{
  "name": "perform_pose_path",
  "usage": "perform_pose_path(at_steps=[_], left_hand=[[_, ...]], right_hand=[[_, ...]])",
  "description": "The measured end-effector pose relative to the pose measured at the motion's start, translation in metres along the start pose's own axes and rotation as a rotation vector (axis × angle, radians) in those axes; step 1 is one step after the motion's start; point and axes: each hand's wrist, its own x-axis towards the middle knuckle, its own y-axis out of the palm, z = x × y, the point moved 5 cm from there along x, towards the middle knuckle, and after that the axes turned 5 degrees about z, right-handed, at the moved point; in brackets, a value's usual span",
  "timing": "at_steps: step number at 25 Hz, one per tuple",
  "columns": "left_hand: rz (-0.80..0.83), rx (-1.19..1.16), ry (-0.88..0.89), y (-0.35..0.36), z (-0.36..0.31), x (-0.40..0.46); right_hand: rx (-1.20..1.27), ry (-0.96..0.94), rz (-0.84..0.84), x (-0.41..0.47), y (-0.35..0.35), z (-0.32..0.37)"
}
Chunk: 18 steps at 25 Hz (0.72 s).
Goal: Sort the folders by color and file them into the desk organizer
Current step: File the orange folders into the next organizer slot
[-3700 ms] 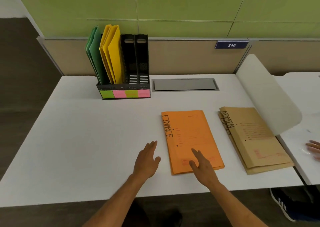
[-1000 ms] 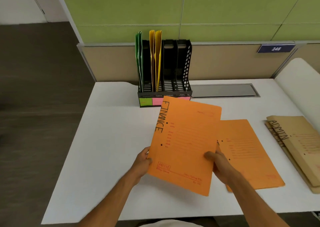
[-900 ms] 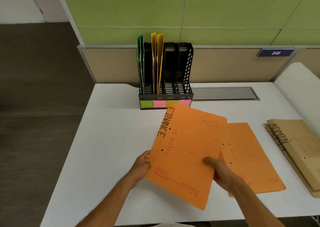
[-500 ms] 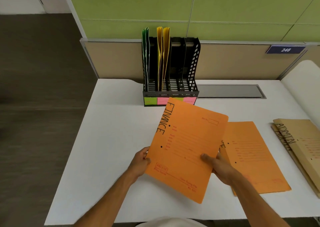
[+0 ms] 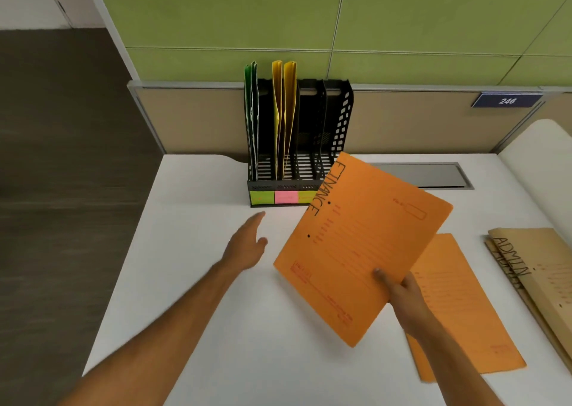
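Orange folder (image 5: 359, 244) is up off the desk, pinched at its near edge by the right hand (image 5: 402, 294), just in front of the organizer (image 5: 337, 120), left hand (image 5: 247, 244) open and empty, next likely a free right-side slot.

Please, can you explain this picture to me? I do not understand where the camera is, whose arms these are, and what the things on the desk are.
The camera sits on a person's head, looking down at their own arms. The right hand grips an orange folder marked FINANCE, lifted off the white desk. The left hand is open and holds nothing. Behind stands a black desk organizer holding green folders and yellow folders. A second orange folder and brown ADMIN folders lie flat.
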Motion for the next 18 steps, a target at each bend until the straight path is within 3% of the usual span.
perform_pose_path(at_steps=[4, 10, 18], left_hand=[[-0.019, 0.295, 0.121, -0.022, -0.039, 0.071], [0.083, 0.726, 0.043, -0.009, -0.028, 0.125], [0.114, 0.751, 0.039, -0.002, -0.018, 0.135]], right_hand=[[-0.06, -0.131, -0.083, 0.022, 0.007, 0.041], [-0.217, -0.3, -0.152, 0.059, 0.019, 0.119], [-0.41, -0.456, -0.283, 0.156, 0.053, 0.18]])
